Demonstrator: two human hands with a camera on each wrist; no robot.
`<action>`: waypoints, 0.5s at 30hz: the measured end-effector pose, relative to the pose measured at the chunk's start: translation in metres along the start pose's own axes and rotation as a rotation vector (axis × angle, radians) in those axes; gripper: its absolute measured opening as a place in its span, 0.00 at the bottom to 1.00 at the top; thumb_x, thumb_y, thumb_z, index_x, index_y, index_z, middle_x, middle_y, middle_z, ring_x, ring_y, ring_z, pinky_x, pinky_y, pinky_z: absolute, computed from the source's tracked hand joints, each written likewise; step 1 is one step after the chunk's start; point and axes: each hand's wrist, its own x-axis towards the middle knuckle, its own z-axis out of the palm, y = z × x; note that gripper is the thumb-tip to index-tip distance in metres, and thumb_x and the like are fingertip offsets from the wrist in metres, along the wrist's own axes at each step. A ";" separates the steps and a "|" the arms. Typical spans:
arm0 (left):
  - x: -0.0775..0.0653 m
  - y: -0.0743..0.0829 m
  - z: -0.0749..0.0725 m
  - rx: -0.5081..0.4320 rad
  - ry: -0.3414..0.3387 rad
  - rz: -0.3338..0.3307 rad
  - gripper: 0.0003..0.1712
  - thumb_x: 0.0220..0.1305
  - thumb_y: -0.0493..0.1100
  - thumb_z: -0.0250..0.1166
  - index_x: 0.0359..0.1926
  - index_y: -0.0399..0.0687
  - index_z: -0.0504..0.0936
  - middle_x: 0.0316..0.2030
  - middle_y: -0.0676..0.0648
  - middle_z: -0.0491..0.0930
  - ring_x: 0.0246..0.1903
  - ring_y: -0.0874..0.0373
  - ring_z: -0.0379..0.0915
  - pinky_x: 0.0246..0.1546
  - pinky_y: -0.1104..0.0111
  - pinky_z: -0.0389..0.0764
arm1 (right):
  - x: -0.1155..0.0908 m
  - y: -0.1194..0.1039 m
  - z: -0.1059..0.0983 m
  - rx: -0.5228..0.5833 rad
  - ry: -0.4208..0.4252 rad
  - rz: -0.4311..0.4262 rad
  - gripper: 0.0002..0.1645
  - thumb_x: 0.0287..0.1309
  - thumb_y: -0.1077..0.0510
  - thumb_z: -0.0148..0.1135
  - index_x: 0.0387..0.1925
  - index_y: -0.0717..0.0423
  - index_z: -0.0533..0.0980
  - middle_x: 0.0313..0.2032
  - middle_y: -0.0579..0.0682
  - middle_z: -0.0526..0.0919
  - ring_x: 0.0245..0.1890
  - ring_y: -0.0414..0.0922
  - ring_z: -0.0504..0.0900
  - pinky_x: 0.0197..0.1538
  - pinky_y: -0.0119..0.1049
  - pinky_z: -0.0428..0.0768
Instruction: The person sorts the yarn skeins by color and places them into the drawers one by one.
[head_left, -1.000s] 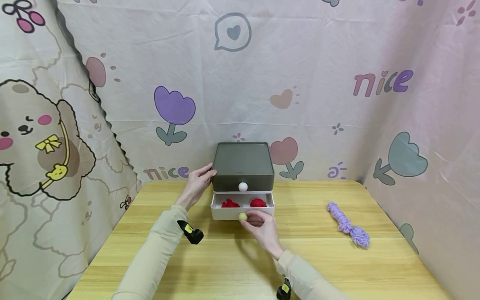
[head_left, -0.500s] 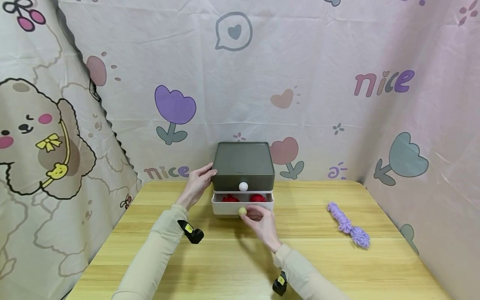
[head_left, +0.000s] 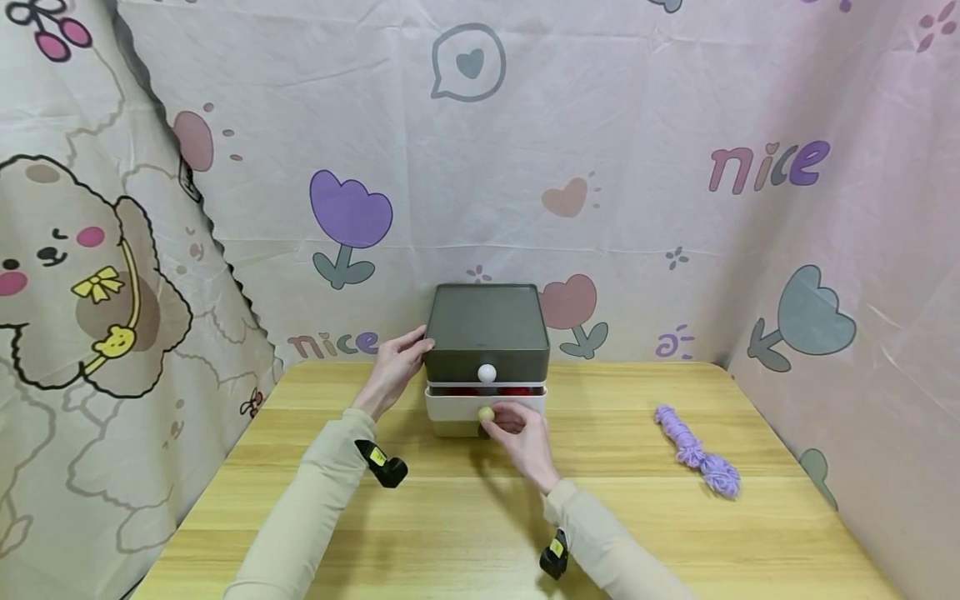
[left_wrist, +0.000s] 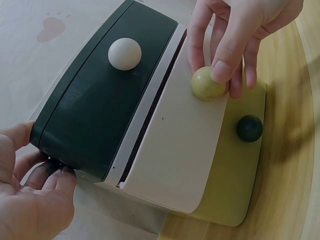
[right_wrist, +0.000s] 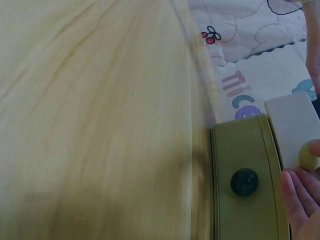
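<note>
A small desktop drawer box [head_left: 487, 317] stands at the back of the table with three tiers. Its dark green top tier bears a white knob [left_wrist: 125, 54]. Below is a white drawer [left_wrist: 170, 135], slightly pulled out; red bundles [head_left: 516, 391] show through the narrow gap above its front. My right hand [head_left: 525, 442] pinches this drawer's pale yellow-green knob [left_wrist: 207, 84] between thumb and fingers. On the left, my left hand [head_left: 392, 367] holds the top tier's side, thumb at the front corner. The olive bottom drawer [left_wrist: 230, 180] has a dark green knob [left_wrist: 249, 128].
A twisted skein of purple yarn [head_left: 696, 450] lies on the wooden table [head_left: 420, 533] to the right. Behind the box hangs a printed cloth [head_left: 480, 167], with another along the left side. A black wrist camera [head_left: 382, 465] sits on each sleeve.
The white drawer has slid inward, pushed by my right hand at its knob, so the red bundles are now mostly hidden. The olive drawer below has come into view. My left hand has stayed put.
</note>
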 end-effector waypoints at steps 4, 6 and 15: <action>0.001 0.000 0.000 -0.007 0.002 -0.002 0.33 0.77 0.35 0.52 0.77 0.37 0.53 0.80 0.37 0.44 0.78 0.50 0.45 0.79 0.57 0.51 | 0.002 -0.007 0.001 -0.013 0.000 -0.018 0.13 0.51 0.71 0.73 0.41 0.69 0.83 0.36 0.66 0.89 0.35 0.53 0.89 0.39 0.26 0.86; 0.000 0.001 0.001 -0.007 0.006 -0.006 0.33 0.77 0.35 0.53 0.77 0.37 0.54 0.80 0.38 0.44 0.79 0.50 0.45 0.79 0.57 0.51 | 0.000 -0.016 0.000 -0.017 -0.010 -0.023 0.13 0.52 0.72 0.72 0.42 0.72 0.82 0.36 0.68 0.88 0.36 0.57 0.89 0.40 0.27 0.86; 0.000 0.001 0.001 -0.008 0.011 -0.011 0.33 0.76 0.35 0.53 0.77 0.37 0.54 0.80 0.38 0.45 0.78 0.51 0.46 0.79 0.57 0.51 | 0.007 -0.003 0.001 0.007 -0.009 -0.018 0.13 0.52 0.69 0.73 0.41 0.69 0.83 0.36 0.67 0.89 0.34 0.48 0.89 0.40 0.23 0.85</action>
